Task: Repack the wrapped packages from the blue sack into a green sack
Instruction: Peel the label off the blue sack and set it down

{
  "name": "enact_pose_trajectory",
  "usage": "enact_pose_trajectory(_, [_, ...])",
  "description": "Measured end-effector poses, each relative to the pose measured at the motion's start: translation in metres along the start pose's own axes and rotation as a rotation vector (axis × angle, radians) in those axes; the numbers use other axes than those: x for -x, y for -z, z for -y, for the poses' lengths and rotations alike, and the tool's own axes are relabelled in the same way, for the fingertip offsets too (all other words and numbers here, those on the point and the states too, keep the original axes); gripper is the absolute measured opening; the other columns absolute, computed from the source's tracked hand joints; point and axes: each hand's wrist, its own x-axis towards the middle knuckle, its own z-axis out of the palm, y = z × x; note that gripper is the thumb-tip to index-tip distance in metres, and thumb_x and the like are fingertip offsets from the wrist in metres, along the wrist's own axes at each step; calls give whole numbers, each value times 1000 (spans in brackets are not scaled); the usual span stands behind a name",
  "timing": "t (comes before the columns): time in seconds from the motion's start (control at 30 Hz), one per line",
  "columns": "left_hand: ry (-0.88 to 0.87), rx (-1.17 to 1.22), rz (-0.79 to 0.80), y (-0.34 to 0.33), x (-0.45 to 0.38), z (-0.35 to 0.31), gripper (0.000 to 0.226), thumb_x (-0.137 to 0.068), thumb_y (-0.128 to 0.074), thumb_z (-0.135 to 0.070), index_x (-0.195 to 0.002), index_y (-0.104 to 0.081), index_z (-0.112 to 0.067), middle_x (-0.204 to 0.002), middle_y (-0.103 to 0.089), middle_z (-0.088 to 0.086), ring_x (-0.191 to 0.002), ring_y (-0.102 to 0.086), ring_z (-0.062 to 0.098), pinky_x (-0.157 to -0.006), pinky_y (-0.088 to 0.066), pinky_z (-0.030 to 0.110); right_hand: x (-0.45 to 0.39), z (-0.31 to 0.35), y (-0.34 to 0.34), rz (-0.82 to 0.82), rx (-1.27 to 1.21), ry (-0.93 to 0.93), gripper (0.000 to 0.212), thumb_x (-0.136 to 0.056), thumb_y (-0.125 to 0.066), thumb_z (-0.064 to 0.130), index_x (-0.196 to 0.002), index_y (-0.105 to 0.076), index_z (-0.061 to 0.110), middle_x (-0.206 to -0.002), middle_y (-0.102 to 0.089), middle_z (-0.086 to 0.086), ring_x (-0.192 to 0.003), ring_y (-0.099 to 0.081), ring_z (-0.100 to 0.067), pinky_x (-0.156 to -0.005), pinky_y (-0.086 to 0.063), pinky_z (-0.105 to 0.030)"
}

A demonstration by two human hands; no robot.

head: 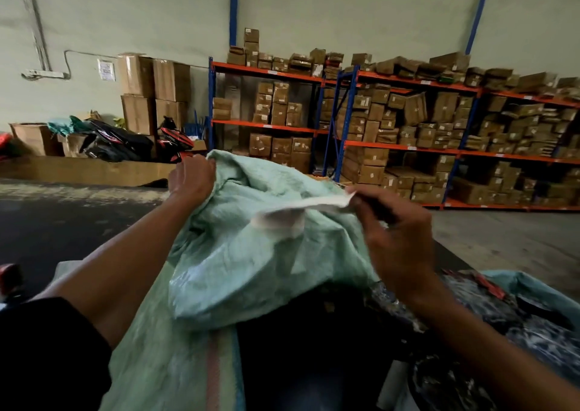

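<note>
While both hands lift it, the green sack (251, 253) hangs crumpled at centre frame.
The left hand (191, 175) has its grip curled round the sack's far upper edge; the right hand (395, 238) pinches a pale folded edge of its mouth. Wrapped packages (514, 332) lie in the blue sack (533, 285) at lower right. Shelves (408, 147) of cartons stand behind.

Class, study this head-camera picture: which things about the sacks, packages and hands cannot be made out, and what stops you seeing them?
- Green sack mouth: head view, crumpled folds hide whether it is open.
- Wrapped packages: blurred and cut by the right edge; count unclear.
- Blue sack: only its rim shows.
- Right hand fingertips: motion blur.
- Left hand fingers: curled behind the fabric.
</note>
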Motion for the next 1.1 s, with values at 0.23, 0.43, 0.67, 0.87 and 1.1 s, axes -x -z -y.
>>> enact_pose_trajectory(0.23, [329, 179, 120, -6, 12, 5, 46, -99, -33, -33, -125, -48, 1, -128, -53, 27, -117, -51, 44, -93, -41, 47, -44, -31, 54, -319, 30, -300, 15, -92, -58, 12, -104, -65, 17, -84, -62, 13, -70, -60, 10, -64, -52, -9])
enact_pose_trajectory(0.43, [-415, 357, 535, -7, 123, -53, 119, -61, -54, -87, -149, 5, -33, -158, -19, 9, -140, -27, 31, -112, -23, 57, -39, -42, 42, -192, 95, -378, 10, -92, -58, 17, -99, -66, 18, -81, -61, 16, -73, -61, 0, -63, -54, -14])
enact_pose_trajectory(0.67, [-665, -221, 653, -92, 222, -30, 127, -70, -60, -69, -132, 44, -29, -142, -33, 20, -128, -39, 34, -99, -35, 48, -21, -38, 41, 4, 102, -472, 18, -90, -60, 11, -107, -66, 10, -98, -67, -1, -83, -65, -9, -67, -59, -23])
enact_pose_trajectory(0.87, [-274, 62, 678, -103, 182, -88, 59, -94, -51, -25, -145, -27, -8, -146, -36, 20, -133, -38, 33, -105, -35, 42, -3, -21, 51, 139, 113, -505, 15, -90, -60, 10, -100, -65, 20, -92, -66, 6, -81, -65, -7, -67, -59, -24])
enact_pose_trajectory(1.1, [-330, 361, 828, -75, 145, -158, 56, -101, -38, -25, -150, -15, -10, -158, -18, 12, -143, -24, 29, -117, -16, 43, 5, -9, 79, 215, 132, -564, 18, -90, -60, 10, -98, -65, 26, -92, -68, 7, -81, -66, -7, -66, -59, -23])
